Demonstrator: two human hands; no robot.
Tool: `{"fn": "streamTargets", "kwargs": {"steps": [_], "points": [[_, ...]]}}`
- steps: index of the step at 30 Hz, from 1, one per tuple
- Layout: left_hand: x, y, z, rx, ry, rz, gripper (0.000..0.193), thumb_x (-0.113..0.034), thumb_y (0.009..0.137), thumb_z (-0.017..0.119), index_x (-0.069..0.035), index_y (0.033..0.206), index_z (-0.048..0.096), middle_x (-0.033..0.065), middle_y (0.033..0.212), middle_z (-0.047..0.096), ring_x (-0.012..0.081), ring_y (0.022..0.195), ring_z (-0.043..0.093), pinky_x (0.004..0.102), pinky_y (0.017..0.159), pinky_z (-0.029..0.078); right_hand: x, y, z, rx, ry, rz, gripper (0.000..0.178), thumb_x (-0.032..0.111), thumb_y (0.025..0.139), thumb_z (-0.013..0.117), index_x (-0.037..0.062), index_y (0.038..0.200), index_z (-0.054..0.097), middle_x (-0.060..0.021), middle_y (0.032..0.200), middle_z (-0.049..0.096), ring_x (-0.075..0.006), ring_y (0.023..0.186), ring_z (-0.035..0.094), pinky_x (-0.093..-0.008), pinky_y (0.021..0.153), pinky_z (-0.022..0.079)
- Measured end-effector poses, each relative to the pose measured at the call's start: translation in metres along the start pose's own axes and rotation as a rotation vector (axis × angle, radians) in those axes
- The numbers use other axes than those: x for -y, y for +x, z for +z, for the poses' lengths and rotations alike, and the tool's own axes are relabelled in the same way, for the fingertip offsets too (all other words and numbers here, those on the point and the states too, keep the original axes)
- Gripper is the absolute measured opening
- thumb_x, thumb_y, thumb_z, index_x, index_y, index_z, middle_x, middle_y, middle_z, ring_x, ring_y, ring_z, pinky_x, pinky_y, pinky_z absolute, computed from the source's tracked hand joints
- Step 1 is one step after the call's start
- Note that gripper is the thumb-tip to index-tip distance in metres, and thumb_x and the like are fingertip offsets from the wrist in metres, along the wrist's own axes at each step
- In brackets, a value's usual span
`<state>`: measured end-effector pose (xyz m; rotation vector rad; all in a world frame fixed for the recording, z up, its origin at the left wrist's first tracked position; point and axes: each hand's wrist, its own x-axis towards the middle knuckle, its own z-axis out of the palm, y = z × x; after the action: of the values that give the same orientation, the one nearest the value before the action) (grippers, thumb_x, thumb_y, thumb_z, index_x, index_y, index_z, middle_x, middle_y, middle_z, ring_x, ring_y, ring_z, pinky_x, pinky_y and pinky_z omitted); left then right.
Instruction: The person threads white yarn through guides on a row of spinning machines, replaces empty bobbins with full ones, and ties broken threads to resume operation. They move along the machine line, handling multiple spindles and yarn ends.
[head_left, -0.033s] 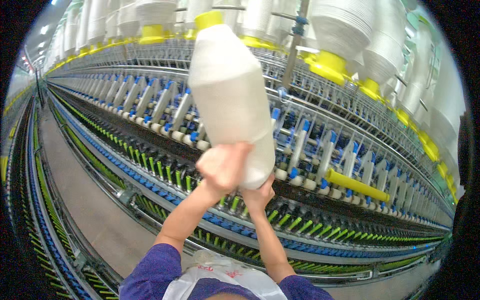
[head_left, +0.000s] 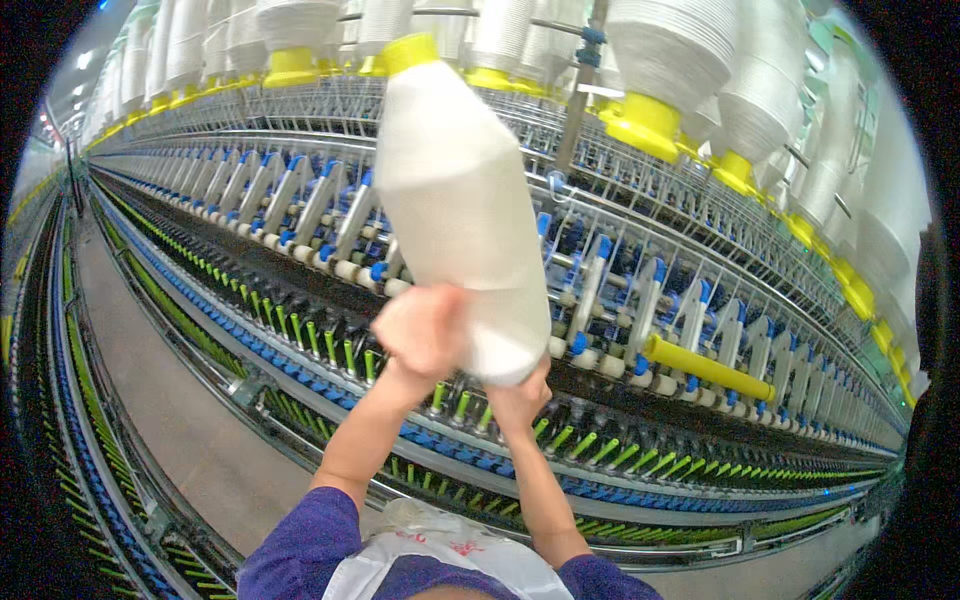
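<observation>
A large white roving bobbin (head_left: 455, 190) slants up and to the left in front of me, with the yellow end of its tube (head_left: 411, 53) at the top. My right hand (head_left: 522, 395) is closed round its lower end, and part of those fingers is hidden behind it. Beside the bobbin's lower left side, my left hand (head_left: 422, 330) is curled like a fist and somewhat blurred. Whether it pinches a strand cannot be made out.
Full white bobbins with yellow ends (head_left: 672, 70) hang in rows overhead. Ahead runs a long spinning frame with blue-tipped arms (head_left: 655, 290) and green spindles (head_left: 330, 345). A bare yellow tube (head_left: 710, 367) lies across it on the right. A grey aisle floor (head_left: 190, 430) stretches left.
My left hand has shifted slightly left and down, away from the bobbin's middle. The bobbin's lower end and my right hand have dropped a little.
</observation>
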<state>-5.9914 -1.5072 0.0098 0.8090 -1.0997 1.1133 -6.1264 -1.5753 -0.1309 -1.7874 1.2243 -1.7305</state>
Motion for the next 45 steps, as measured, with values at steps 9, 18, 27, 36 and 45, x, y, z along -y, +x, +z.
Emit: {"fn": "streamTargets", "kwargs": {"steps": [9,18,27,36,45], "points": [[-0.021,0.108,0.080,0.914,-1.215,-0.599,0.015,-0.018,0.081,0.065,-0.004,0.089,0.064,0.0043,0.087,0.067,0.0129,0.073,0.064,0.0264,0.068,0.051,-0.142,-0.062,-0.077,-0.022,-0.240,-0.281,0.064,0.021,0.061,0.081,-0.0013,0.115,0.055,-0.0162,0.105,0.063,-0.0294,0.092,0.061,-0.0364,0.076,0.049],[-0.063,-0.001,0.094,1.186,-1.664,-0.018,0.014,-0.013,0.078,0.063,0.001,0.078,0.060,0.0163,0.071,0.061,0.0364,0.060,0.058,0.0424,0.056,0.046,-0.059,0.144,-0.023,0.117,-0.050,0.207,0.059,0.011,0.052,0.081,-0.0005,0.106,0.060,-0.0077,0.098,0.065,-0.0204,0.083,0.062,-0.0349,0.075,0.049],[0.026,-0.039,0.179,1.117,-1.288,-0.012,0.016,-0.022,0.081,0.064,-0.006,0.081,0.067,0.0141,0.068,0.063,0.0316,0.064,0.062,0.0398,0.057,0.048,-0.023,0.387,0.042,-0.162,0.210,-0.263,0.049,0.002,0.056,0.069,-0.0006,0.102,0.055,-0.0083,0.091,0.060,-0.0198,0.076,0.058,-0.0330,0.066,0.048],[0.038,-0.023,0.278,1.357,-1.182,-0.376,0.019,-0.021,0.086,0.059,-0.004,0.085,0.068,0.0072,0.060,0.065,0.0163,0.051,0.064,0.0294,0.054,0.051,0.045,0.539,0.035,-0.244,-0.153,-0.386,0.057,0.008,0.057,0.075,-0.0020,0.108,0.054,-0.0094,0.088,0.062,-0.0225,0.074,0.059,-0.0350,0.068,0.049],[0.025,0.133,0.432,0.007,-1.719,-1.142,0.018,-0.018,0.082,0.065,-0.001,0.075,0.066,0.0044,0.069,0.065,0.0130,0.059,0.059,0.0311,0.056,0.047,-0.023,0.547,0.039,0.384,0.593,-0.203,0.049,0.037,0.088,0.057,0.0023,0.122,0.047,-0.0103,0.122,0.053,-0.0240,0.105,0.053,-0.0360,0.089,0.044]]}}
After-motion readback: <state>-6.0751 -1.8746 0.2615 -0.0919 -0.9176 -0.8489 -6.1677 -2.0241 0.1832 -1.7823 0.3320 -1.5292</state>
